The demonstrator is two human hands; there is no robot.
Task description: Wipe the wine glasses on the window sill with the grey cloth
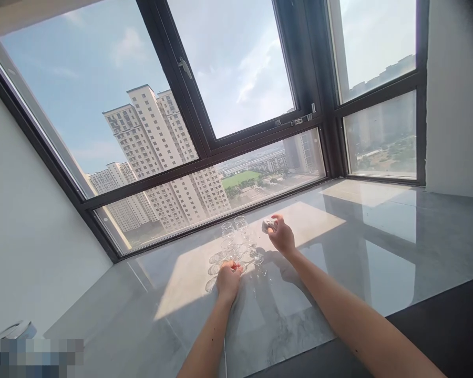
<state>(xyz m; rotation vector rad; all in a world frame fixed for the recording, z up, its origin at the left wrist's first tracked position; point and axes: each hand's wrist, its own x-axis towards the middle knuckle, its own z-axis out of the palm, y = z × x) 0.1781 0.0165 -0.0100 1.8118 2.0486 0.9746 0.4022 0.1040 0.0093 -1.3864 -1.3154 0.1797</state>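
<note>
Several small clear stemmed glasses [227,244] are grouped in rows on the grey marble-look sill, close to the window. My left hand [228,282] is at the near end of the group. Its thumb and fingers pinch together on the edge of a clear glass [243,266], mostly hidden by glare and the fingers. To the right of the group, my right hand [281,237] is raised a little over the sill, its fingers closed around a crumpled white cloth [267,225]. The cloth looks apart from the glasses.
A dark-framed window [205,167] rises behind the glasses, with a handle [185,68] on its frame. Sunlight and shadow cross the glossy sill [299,325]. At lower left stands a white object [19,329], partly covered by a blurred patch. White walls flank both sides.
</note>
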